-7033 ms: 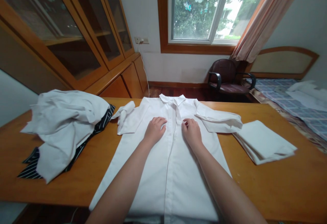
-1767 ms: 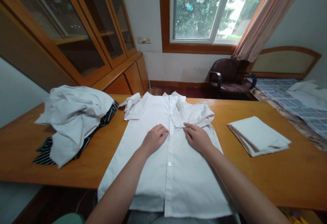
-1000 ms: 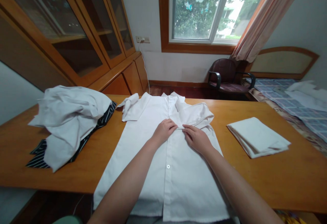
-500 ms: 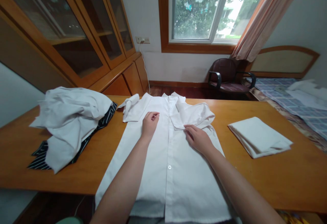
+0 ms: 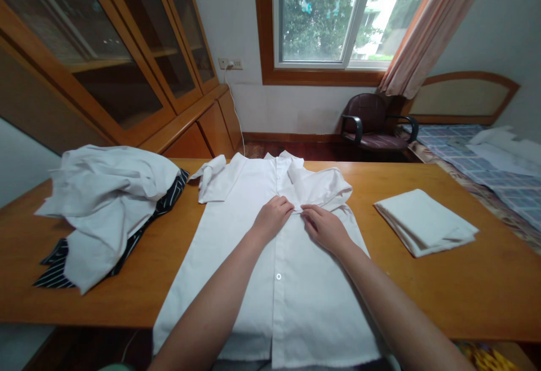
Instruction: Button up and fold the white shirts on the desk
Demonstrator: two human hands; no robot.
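A white button-front shirt (image 5: 236,252) lies spread on the wooden table (image 5: 426,309), collar at the far side and hem towards me. Both short sleeves are turned in over the front. My left hand (image 5: 274,216) is over the button strip, its fingertips pinched at the lower edge of the right-hand sleeve (image 5: 323,185). Just beside it, my right hand (image 5: 325,227) has its fingers closed on the same sleeve edge. The cloth between the fingertips is mostly hidden.
On the left lies a heap of white cloth (image 5: 114,202) over a black striped cloth (image 5: 169,196). A folded white cloth (image 5: 425,221) rests at the right. Behind the table stand a glass-door cabinet (image 5: 169,106), an armchair (image 5: 372,123) and a bed (image 5: 482,157).
My left hand has moved right, from above the left half of the shirt to the sleeve edge beside my right hand. My right hand stays at the sleeve. The view has shifted slightly.
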